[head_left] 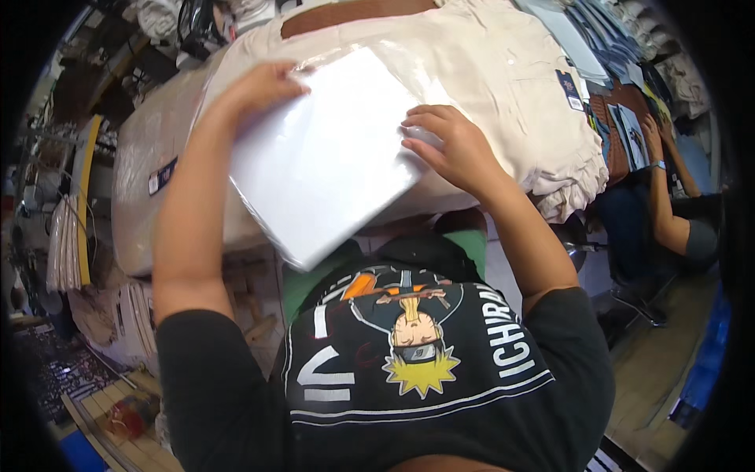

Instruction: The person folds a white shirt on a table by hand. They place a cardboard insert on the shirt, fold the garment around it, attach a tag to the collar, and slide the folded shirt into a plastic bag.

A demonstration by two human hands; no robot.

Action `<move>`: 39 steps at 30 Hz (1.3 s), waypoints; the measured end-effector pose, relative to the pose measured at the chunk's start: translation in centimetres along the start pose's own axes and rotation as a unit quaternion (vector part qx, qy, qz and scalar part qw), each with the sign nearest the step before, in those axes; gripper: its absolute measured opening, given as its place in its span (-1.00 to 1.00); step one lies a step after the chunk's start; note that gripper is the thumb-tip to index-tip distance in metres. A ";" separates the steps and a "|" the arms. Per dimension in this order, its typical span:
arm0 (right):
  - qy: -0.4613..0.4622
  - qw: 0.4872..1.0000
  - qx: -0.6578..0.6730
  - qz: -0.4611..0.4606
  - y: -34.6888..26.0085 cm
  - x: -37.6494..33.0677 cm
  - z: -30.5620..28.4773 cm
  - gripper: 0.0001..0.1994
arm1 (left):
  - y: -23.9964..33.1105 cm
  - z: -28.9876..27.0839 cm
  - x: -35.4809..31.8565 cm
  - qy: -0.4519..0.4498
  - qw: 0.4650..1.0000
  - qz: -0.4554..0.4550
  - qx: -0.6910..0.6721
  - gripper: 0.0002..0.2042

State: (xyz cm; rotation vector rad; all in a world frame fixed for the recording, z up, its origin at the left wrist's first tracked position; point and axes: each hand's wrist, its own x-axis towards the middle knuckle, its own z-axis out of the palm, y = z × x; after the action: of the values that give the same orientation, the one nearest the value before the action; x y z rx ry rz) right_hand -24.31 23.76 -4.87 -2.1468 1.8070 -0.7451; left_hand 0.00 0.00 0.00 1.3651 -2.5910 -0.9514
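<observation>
A flat white rectangular item (338,149), its exact kind not clear, lies slantwise in front of me inside a clear plastic bag (405,59). Its near corner juts over the edge of the cream cloth pile, above my lap. At the far left side, my left hand (275,85) is closed on the bag's edge, slightly blurred. My right hand (450,145) grips the bag at its right side, fingers curled over and thumb below. Beneath it all are stacked cream garments (503,71), with a dark hang tag (568,89) on the right.
On the left stands a plastic-wrapped pile (141,157) with another tag. A yellow upright bar (88,197) is beyond it. Folded blue garments (602,35) lie at the far right. Nearby, another person's hands (654,141) rest at a brown surface with folded items.
</observation>
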 end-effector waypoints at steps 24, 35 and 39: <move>0.162 0.982 -0.088 0.050 -0.2 -1.8 6.8 -0.82 | 1.3 19.3 -9.3 0.194 0.957 0.087 0.199 -0.38; 0.161 0.981 -0.103 0.034 -0.8 -2.7 6.7 -0.89 | 4.0 20.4 -7.9 0.175 0.959 0.133 0.177 -0.43; 0.179 0.980 -0.075 0.052 -0.3 -2.9 6.6 -0.91 | 4.1 20.9 -7.6 0.162 0.960 0.112 0.198 -0.39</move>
State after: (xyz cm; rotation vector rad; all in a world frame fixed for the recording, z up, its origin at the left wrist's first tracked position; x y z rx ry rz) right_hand -20.89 25.73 -10.95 -2.0920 2.1990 -1.0578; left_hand -5.17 17.76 -12.94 1.1360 -2.6794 -0.1618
